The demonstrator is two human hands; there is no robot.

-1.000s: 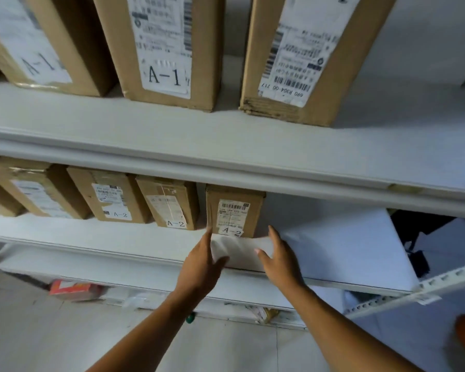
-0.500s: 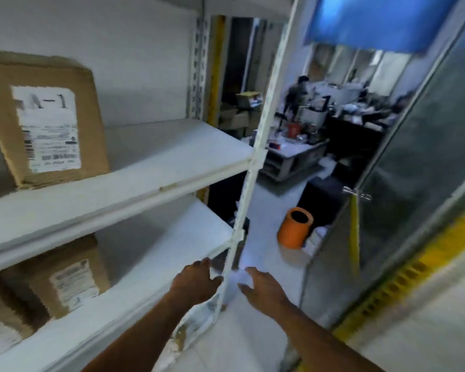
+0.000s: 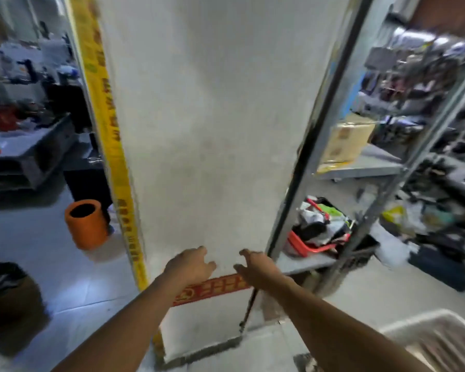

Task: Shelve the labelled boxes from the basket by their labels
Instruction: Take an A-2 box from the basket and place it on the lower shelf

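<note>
Motion blur smears the frame. White slatted plastic basket (image 3: 438, 342), cut off at the lower right corner, hides its contents. Left hand (image 3: 189, 265) and right hand (image 3: 258, 265) reach forward with fingers loosely spread, holding nothing, before a white plastered pillar (image 3: 212, 130). Red band (image 3: 215, 289) and yellow edge strip (image 3: 110, 140) carry unreadable writing. Beyond stand an orange cylindrical bin (image 3: 87, 224) and grey metal shelving (image 3: 360, 167).

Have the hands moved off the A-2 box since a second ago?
Yes. The left hand and right hand now hang open in front of a white pillar, holding nothing; the box and its shelf are out of view.
</note>
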